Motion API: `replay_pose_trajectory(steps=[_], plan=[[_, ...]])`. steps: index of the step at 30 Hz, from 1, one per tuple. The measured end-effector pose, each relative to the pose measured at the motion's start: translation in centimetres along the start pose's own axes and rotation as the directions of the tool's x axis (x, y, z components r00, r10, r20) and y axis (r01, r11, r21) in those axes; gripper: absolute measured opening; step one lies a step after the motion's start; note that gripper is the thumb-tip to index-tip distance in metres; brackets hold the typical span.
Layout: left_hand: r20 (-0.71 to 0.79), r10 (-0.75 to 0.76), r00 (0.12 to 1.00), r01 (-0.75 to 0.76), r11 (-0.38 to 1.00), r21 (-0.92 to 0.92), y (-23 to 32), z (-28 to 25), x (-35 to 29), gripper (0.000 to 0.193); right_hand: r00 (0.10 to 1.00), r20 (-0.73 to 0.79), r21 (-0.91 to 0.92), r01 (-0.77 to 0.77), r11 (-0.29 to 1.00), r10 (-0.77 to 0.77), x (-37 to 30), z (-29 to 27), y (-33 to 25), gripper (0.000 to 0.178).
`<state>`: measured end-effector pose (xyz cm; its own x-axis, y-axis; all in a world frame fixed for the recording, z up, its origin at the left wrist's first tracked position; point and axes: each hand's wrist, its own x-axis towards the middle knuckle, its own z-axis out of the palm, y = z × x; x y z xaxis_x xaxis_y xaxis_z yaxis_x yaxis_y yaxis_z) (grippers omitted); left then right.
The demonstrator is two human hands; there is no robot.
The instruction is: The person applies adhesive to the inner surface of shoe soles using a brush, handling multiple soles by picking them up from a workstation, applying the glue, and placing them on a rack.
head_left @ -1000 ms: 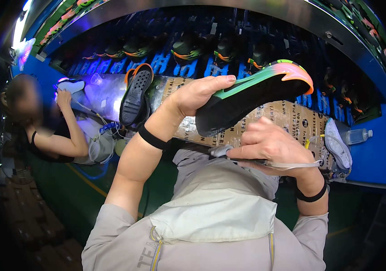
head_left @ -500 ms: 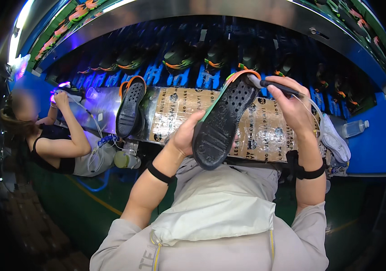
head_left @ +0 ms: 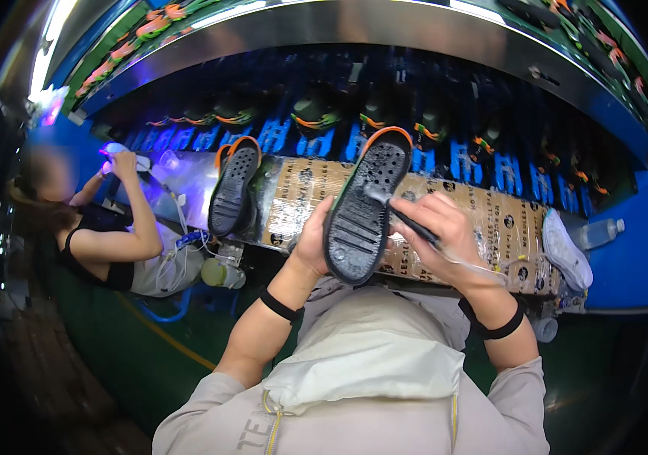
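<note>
My left hand [head_left: 313,241] grips a black shoe sole [head_left: 354,239] by its left side, near the heel. The sole stands tilted with its holed inner face toward me, and an orange and green rim runs round its toe end. Wet-looking streaks shine on that face. In my right hand [head_left: 441,235] is a brush [head_left: 418,227] with a dark handle and a thin clear tube trailing from it. Its pale bristles touch the middle of the sole, just below the holes. A second black sole [head_left: 230,199] leans upright on the bench to the left.
Printed cardboard under clear film covers the bench [head_left: 286,216]. Behind it runs a row of blue holders [head_left: 314,144] carrying dark shoe parts. A white shoe upper [head_left: 566,254] and a clear bottle [head_left: 600,233] lie at right. A co-worker [head_left: 111,235] sits at left.
The brush has moved from the sole's toe end down to its middle, my right hand coming lower and nearer. The sole is now held more upright. The view has shifted slightly.
</note>
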<state>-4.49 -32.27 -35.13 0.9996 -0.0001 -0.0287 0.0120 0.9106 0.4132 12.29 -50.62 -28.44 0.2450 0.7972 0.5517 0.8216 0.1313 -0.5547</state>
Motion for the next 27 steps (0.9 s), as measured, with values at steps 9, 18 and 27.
replay_pose_trajectory(steps=[9,18,27], plan=[[-0.385,0.368,0.846,-0.302,0.927,0.223,5.3,-8.1,-6.8,0.072,0.979,0.189,0.411,-0.149,0.899,0.076,-0.8,1.1,-1.4,0.030],[-0.076,0.908,0.413,0.785,-0.313,0.534,5.5,-4.8,-8.9,0.080,0.941,0.036,0.356,-0.327,0.875,0.337,-5.4,3.1,3.9,0.031],[-0.235,0.857,0.459,0.886,-0.423,0.189,6.9,-3.7,-9.4,0.116,0.880,-0.102,0.357,-0.404,0.842,0.465,-10.3,6.0,9.4,0.033]])
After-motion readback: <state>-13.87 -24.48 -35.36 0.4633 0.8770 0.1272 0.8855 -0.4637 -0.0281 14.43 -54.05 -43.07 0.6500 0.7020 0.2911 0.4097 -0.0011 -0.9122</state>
